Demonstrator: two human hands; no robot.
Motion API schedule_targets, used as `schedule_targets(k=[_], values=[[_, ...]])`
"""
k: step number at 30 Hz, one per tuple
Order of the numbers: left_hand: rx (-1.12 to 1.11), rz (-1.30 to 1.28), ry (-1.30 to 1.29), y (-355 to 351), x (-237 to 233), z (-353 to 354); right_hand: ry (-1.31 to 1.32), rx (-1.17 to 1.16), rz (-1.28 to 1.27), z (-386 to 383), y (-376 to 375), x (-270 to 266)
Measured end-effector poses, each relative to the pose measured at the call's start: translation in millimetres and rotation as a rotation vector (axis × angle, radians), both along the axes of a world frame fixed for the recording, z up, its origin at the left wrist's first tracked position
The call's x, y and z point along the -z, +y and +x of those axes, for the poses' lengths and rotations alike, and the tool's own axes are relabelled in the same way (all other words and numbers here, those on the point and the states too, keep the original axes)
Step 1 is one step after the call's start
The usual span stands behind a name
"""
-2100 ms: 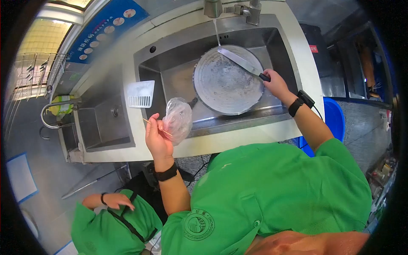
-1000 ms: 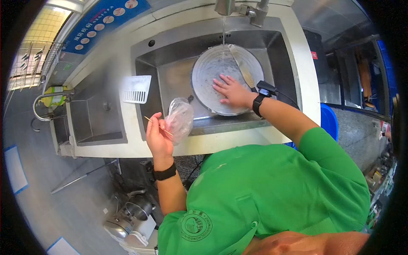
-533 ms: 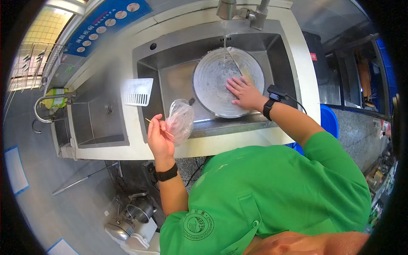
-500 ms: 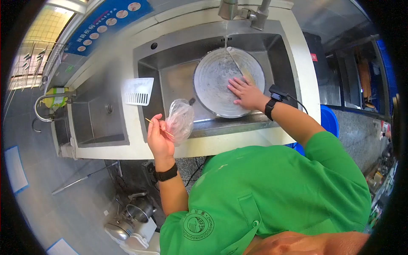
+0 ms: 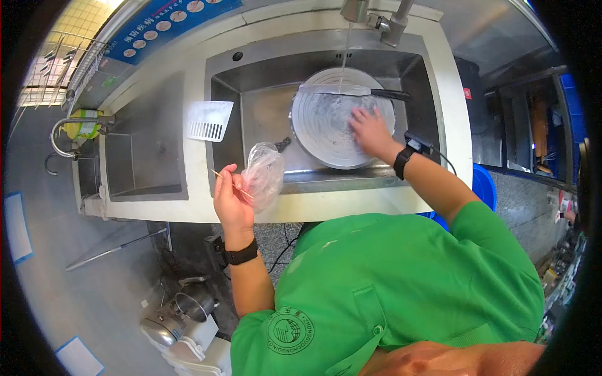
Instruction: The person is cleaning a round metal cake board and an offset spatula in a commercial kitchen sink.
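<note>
Fingers bent round a thin wooden stick (image 5: 224, 177) and a clear plastic bag (image 5: 264, 174), my left hand (image 5: 232, 199) is raised at the sink's front edge. My right hand (image 5: 371, 131) is over the lower right of a round grey metal plate (image 5: 320, 135) in the sink, fingers apart, holding nothing. Whether its fingertips touch the plate is unclear. Across the plate's upper part lies a knife (image 5: 338, 90) with a black handle pointing right. Water runs from the faucet (image 5: 355, 10) onto the plate near the blade.
A white slotted scraper (image 5: 211, 120) rests on the divider between the large sink (image 5: 257, 119) and a second basin (image 5: 147, 160) at left. A dark object (image 5: 283, 144) lies beside the plate. A blue bin (image 5: 483, 189) stands right of the counter.
The knife has turned from slanting under my right hand to lying nearly level across the plate, its handle now visible. My right hand's fingers have lifted and spread away from it.
</note>
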State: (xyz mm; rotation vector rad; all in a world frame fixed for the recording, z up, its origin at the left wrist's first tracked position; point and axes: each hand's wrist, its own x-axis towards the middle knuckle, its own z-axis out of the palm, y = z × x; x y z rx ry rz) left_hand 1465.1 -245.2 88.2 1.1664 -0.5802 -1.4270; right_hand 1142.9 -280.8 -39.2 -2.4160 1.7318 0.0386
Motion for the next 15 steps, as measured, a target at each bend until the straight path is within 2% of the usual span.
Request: schedule_targets(k=[1,2,6,8,15], values=[[0.004,0.007,-0.003,1,0,0,-0.080,0.044,-0.039,8,9,-1],[0.002,0.005,-0.002,1,0,0,-0.112,-0.006,-0.052,12,18,2],[0.024,-0.007,-0.006,2,-3,-2,-0.113,-0.004,-0.003,12,33,6],[0.025,-0.010,-0.003,3,-5,-3,-0.106,-0.062,0.006,-3,32,2],[0.004,-0.005,-0.021,6,-7,-4,0.000,-0.021,0.029,-27,26,8]])
